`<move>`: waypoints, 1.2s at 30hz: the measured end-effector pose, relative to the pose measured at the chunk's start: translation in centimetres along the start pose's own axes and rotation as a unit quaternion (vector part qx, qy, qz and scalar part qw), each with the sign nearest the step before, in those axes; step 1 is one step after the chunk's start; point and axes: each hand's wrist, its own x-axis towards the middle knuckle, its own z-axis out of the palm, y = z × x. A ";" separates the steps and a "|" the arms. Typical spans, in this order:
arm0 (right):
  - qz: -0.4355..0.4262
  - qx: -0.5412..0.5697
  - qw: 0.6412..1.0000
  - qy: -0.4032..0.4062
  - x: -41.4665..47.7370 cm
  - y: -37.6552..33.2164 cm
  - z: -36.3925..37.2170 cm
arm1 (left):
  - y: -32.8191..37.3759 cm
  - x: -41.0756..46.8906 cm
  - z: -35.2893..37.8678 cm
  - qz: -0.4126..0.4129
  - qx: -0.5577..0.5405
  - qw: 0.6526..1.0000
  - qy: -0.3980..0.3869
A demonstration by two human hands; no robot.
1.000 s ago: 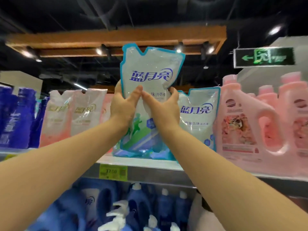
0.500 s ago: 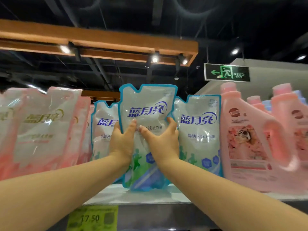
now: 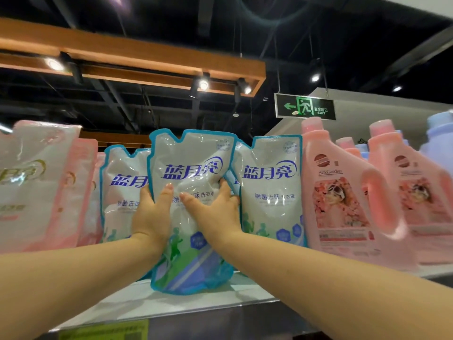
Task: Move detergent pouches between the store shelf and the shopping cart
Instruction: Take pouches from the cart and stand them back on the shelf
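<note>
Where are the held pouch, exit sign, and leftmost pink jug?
held pouch (image 3: 193, 169): head view, blue logo.
exit sign (image 3: 304, 106): head view, running-figure panel.
leftmost pink jug (image 3: 340, 202): head view, front label.

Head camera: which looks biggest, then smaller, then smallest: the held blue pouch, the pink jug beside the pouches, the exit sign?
1. pink jug and held blue pouch: about alike; the pouch is nearer, so no ranking.
2. exit sign: smallest.

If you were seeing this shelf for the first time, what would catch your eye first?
The blue-edged pouch at centre stands out, gripped at its sides by the left hand and right hand at the shelf front. Matching pouches flank it; pink jugs fill the right, under a green exit sign.
</note>
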 end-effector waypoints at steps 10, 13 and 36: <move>0.024 -0.021 0.999 -0.038 0.9 -0.5 0.8 | 0.0 0.4 -0.8 -0.032 0.039 0.999 0.018; 0.034 -0.027 0.999 -0.014 0.7 -0.3 0.3 | 0.1 0.5 -0.3 -0.035 0.048 0.998 0.003; 0.029 -0.097 0.991 -0.086 -3.0 1.1 -3.5 | 1.1 -1.0 1.9 -0.049 0.060 0.997 -0.026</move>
